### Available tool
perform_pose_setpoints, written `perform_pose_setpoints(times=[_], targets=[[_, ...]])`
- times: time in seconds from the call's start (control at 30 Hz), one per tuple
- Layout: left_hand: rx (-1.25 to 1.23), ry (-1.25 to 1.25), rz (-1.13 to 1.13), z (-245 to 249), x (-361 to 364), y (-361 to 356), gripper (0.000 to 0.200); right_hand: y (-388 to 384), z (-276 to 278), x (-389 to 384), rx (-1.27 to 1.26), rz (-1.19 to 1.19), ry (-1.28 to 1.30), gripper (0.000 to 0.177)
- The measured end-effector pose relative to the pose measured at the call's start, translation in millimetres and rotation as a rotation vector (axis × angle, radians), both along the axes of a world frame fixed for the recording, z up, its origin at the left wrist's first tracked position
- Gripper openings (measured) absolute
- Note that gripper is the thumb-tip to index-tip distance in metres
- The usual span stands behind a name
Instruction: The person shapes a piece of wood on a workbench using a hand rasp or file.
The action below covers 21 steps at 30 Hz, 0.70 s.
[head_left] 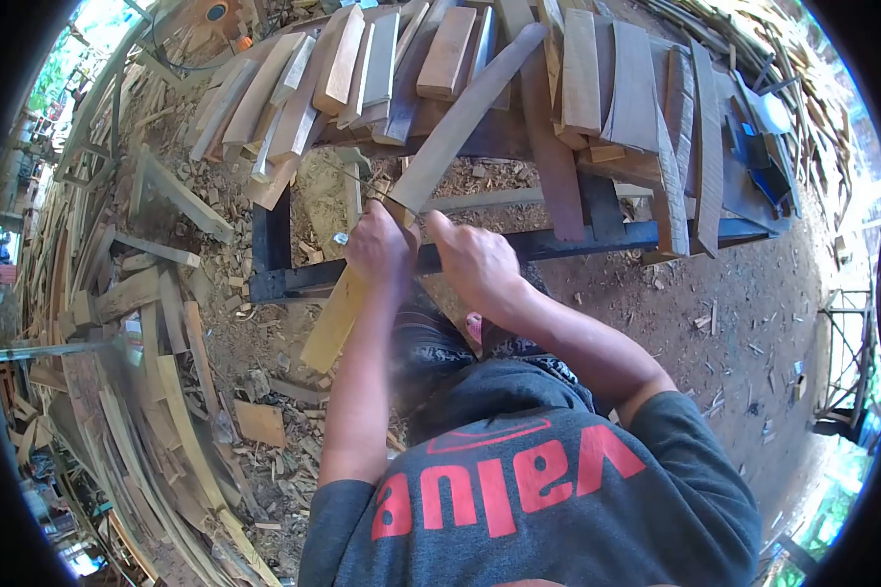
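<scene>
A long wooden board (470,108) slants toward me from the stacked bench; its near end (333,318) is pale yellow and passes beneath my left wrist. My left hand (382,245) is closed at this board, partly blurred. Just beyond its knuckles, a thin dark strip like a blade (394,206) crosses the wood. On the board's other side, my right hand (478,262) is curled, its thumb side facing the strip. What lies inside either fist is mostly hidden, though both seem to be at the ends of the same narrow tool.
Many cut wood blocks (447,54) lie in a row on the bench, whose dark metal frame (313,279) crosses ahead of my knees. Offcuts and long strips (181,391) pile up at left. Shavings litter the ground (715,323). A blue object (759,161) sits at the bench's right end.
</scene>
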State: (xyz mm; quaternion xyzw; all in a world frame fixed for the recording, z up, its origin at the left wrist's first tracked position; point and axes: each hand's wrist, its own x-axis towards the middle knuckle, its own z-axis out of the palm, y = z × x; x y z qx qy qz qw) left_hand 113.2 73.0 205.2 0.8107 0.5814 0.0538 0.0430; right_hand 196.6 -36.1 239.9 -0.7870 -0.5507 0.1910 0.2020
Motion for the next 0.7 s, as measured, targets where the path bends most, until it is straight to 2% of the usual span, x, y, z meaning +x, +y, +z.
perform_pose_setpoints(times=[0.1,0.17,0.3,0.37,0.43,0.5,0.6,0.7], targets=[[-0.026,-0.038,-0.013,1.2,-1.4,1.5,0.039,0.1,-4.9,4.5,0.074,0.006,-0.024,0.017],[-0.017,-0.015,-0.013,0.6,-1.2,1.2,0.039,-25.3,1.2,9.8,0.047,0.069,-0.022,0.018],[-0.047,0.005,-0.016,1.8,-0.8,-1.4,0.038,-45.0,12.8,12.2,-0.074,0.025,-0.009,0.016],[-0.027,-0.016,-0.015,2.1,-0.4,-0.6,0.036,-17.7,4.2,8.5,-0.026,0.037,-0.024,0.016],[0.002,-0.047,-0.005,-11.3,-1.0,4.6,0.037,14.8,-17.3,3.8,0.133,0.037,-0.031,0.015],[0.029,-0.081,0.014,-7.2,-3.0,6.8,0.037,17.4,-12.2,3.4,0.127,0.038,-0.028,0.014],[-0.001,-0.105,-0.056,0.5,-3.6,2.6,0.037,-22.7,0.5,12.2,0.02,0.073,-0.026,0.015],[-0.049,-0.009,-0.026,0.7,-1.1,-1.3,0.033,-37.1,11.1,8.1,-0.067,0.017,-0.059,0.016]])
